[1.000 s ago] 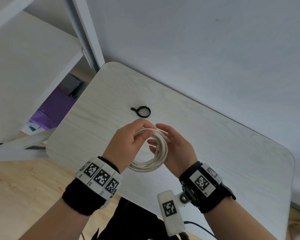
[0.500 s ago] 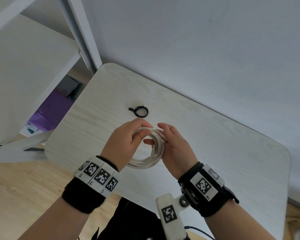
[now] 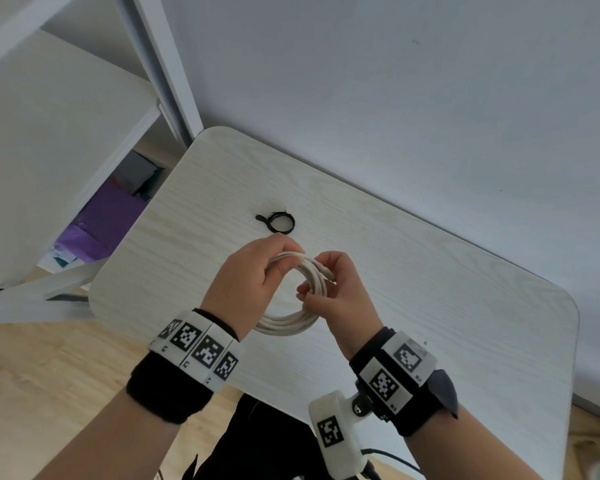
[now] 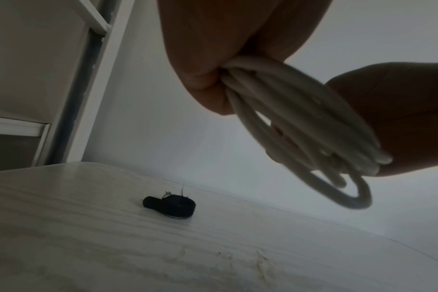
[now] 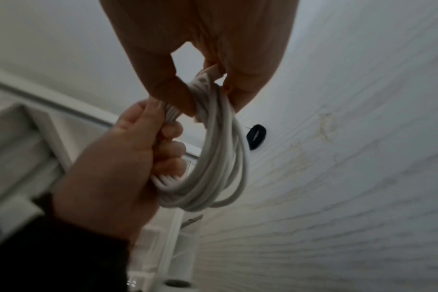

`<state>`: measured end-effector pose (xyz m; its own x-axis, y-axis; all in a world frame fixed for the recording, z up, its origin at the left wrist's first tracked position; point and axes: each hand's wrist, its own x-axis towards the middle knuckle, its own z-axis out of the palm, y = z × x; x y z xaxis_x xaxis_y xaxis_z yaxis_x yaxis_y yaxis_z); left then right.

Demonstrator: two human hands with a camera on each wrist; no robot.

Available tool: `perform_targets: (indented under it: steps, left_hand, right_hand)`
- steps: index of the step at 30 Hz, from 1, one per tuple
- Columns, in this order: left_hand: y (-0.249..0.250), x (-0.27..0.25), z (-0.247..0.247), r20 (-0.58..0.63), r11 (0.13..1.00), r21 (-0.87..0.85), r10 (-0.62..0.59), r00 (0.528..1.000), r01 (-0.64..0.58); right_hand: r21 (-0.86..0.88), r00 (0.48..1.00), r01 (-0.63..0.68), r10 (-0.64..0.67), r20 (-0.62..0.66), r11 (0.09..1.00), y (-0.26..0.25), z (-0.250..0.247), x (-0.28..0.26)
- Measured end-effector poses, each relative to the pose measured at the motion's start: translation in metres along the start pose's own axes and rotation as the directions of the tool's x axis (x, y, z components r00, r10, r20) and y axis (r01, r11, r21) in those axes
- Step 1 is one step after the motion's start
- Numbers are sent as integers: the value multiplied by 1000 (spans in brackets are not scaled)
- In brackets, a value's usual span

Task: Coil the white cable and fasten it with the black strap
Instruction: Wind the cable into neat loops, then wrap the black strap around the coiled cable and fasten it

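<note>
The white cable (image 3: 291, 320) is wound into a coil of several loops, held in the air above the table. My left hand (image 3: 253, 271) grips the coil's top left part, fingers curled round the strands (image 4: 240, 79). My right hand (image 3: 336, 289) pinches the coil's right side and the cable end (image 5: 208, 79) between thumb and fingers. The black strap (image 3: 279, 223), rolled into a small ring with a tab, lies on the table just beyond my hands, also seen as the strap (image 4: 170, 205) and strap (image 5: 256, 138) in the wrist views.
The white wood-grain table (image 3: 430, 271) stands against a pale wall (image 3: 395, 81). White shelving (image 3: 49, 133) stands to the left, with purple items (image 3: 104, 223) on a lower level. The wooden floor (image 3: 49, 375) shows at the near left.
My right hand has curled more tightly round the coil's right side and now pinches the cable end. The coil has stayed in the left hand's grip.
</note>
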<state>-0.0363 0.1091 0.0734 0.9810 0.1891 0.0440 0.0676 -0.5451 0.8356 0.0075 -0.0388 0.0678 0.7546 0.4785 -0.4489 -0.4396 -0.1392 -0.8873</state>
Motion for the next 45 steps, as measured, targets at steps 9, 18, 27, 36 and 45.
perform_targets:
  steps: [9, 18, 27, 36, 45]
  left_hand:
    - [6, 2, 6, 22, 999, 3, 41, 999, -41]
    - [8, 3, 4, 27, 998, -21, 65, 997, -65]
    - [6, -2, 1, 41, 997, -80, 10, 999, -7]
    - [-4, -9, -9, 19, 993, -103, -51, 998, 53]
    - [-23, -25, -36, -60, 971, -147, -201, 978, 190]
  right_hand:
    - [-457, 981, 123, -178, -81, 881, 3, 4, -2]
    - [-258, 986, 91, -123, -110, 962, 3, -3, -3]
    - [254, 991, -135, 130, 38, 958, 11, -14, 1]
    - [417, 961, -196, 259, -99, 888, 10, -28, 27]
    - [-827, 999, 33, -46, 9, 561, 16, -16, 115]
